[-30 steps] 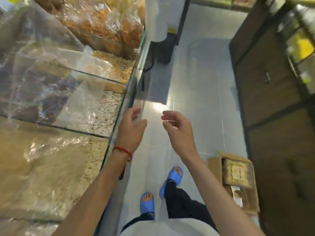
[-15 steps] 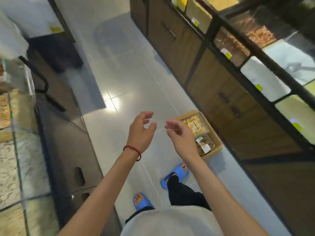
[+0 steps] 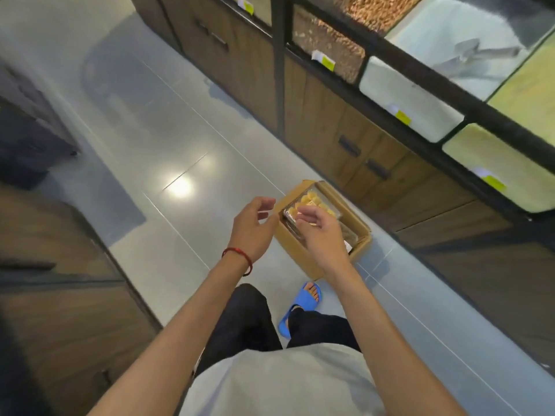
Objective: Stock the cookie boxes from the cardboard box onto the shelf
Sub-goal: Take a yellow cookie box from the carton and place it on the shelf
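An open cardboard box (image 3: 362, 235) stands on the grey tiled floor against the wooden cabinets. Inside it lies a clear cookie box (image 3: 312, 201) with yellow cookies; others beneath are mostly hidden by my right hand. My left hand (image 3: 253, 228), with a red string on the wrist, hovers above the floor just left of the cardboard box, fingers loosely curled and empty. My right hand (image 3: 319, 232) hovers over the cardboard box, fingers relaxed, holding nothing. Both hands are held in the air above the box, not touching it.
A wooden cabinet (image 3: 330, 127) with dark handles runs along the right, topped by glass bulk bins (image 3: 408, 97) with yellow labels. A dark wooden counter (image 3: 60, 295) lines the left. The aisle floor (image 3: 168, 163) lies between. My blue sandal (image 3: 303, 301) is beside the box.
My view has swung from the left display case to the right side of the aisle. The cardboard box now lies directly under my hands, which stay empty and close together.
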`<state>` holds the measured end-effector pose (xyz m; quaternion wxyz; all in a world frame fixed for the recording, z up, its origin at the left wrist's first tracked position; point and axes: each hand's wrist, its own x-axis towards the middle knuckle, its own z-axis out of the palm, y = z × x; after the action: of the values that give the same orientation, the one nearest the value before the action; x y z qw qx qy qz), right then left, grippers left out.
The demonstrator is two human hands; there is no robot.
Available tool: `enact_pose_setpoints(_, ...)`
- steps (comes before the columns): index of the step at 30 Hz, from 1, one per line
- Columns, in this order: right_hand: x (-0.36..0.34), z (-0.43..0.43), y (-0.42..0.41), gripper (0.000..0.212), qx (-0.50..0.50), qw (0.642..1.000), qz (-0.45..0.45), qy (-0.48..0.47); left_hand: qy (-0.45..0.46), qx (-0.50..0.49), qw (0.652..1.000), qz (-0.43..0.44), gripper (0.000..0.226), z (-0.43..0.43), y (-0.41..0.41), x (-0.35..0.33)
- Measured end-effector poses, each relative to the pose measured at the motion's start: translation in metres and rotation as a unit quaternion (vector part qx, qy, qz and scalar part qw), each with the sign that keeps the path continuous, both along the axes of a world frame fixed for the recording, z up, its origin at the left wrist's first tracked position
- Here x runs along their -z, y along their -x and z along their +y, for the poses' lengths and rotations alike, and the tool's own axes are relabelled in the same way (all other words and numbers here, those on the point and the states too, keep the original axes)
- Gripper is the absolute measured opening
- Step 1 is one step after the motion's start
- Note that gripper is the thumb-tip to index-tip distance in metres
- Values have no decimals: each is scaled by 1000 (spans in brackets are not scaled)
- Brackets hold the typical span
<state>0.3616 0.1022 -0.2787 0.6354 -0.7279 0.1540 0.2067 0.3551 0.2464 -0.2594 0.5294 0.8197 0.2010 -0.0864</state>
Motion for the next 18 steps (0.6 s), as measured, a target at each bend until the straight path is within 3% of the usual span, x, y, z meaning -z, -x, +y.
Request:
enact_pose_setpoints(12,90,-38,-80,26,192,975,91,66,-20,86,985,148,18,6,-120,105)
enact_pose_setpoints(18,172,-33,-116,23,253,953,142,90,-55,169,958,224,19,14,-173,188)
